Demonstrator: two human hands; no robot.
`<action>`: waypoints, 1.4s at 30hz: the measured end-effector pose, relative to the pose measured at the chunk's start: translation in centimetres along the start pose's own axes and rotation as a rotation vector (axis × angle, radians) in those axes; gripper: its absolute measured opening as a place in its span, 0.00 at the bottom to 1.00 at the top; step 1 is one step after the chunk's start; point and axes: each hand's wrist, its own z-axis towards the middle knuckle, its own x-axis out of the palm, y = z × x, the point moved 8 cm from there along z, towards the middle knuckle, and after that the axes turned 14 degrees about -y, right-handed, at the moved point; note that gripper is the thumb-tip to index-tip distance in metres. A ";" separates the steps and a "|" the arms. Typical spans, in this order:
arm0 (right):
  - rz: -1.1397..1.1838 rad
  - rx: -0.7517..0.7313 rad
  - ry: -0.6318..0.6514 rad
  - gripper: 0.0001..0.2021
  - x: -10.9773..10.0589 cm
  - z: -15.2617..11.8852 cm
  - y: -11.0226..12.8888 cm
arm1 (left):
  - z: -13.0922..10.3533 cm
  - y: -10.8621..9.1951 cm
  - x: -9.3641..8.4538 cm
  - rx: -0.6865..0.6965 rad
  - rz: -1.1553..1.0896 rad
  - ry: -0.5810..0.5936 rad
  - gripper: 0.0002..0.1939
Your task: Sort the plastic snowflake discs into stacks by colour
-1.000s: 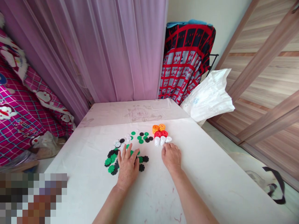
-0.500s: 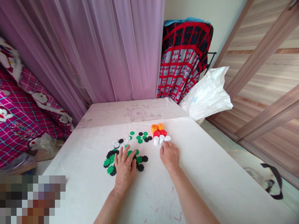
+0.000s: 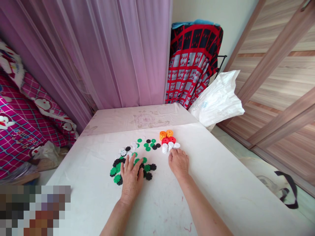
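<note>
My left hand [image 3: 132, 178] lies with spread fingers over a loose pile of green snowflake discs [image 3: 113, 171] and black snowflake discs [image 3: 149, 176], hiding part of it. At the near side of several stacks of white discs [image 3: 164, 148], my right hand [image 3: 179, 162] rests with its fingers curled down and together. Its fingertips are out of sight, so I cannot tell what is under them. Behind the white stacks stand stacks of red discs [image 3: 165, 140] and orange discs [image 3: 162, 135], set close together.
Loose white discs [image 3: 122, 151] lie beyond my left hand, and a small group of green and black discs [image 3: 148, 148] sits nearer the stacks. The cloth-covered table [image 3: 157, 206] carries them all. A white bag [image 3: 219, 98] leans at its right edge; a purple curtain [image 3: 123, 52] hangs behind.
Both hands keep almost the same place and pose. The view has shifted very slightly; the discs and stacks look unchanged.
</note>
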 end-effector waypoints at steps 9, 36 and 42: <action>0.005 0.041 -0.012 0.09 -0.1 -0.5 -1.7 | -0.1 0.4 -0.1 -0.007 -0.012 0.005 0.20; -0.112 0.096 -0.007 0.12 -0.4 1.8 -4.2 | 0.1 1.7 -0.4 -0.044 -0.010 -0.031 0.19; -0.088 0.068 -0.064 0.19 -0.1 1.6 -3.6 | 0.0 1.8 -0.2 -0.033 -0.016 -0.050 0.18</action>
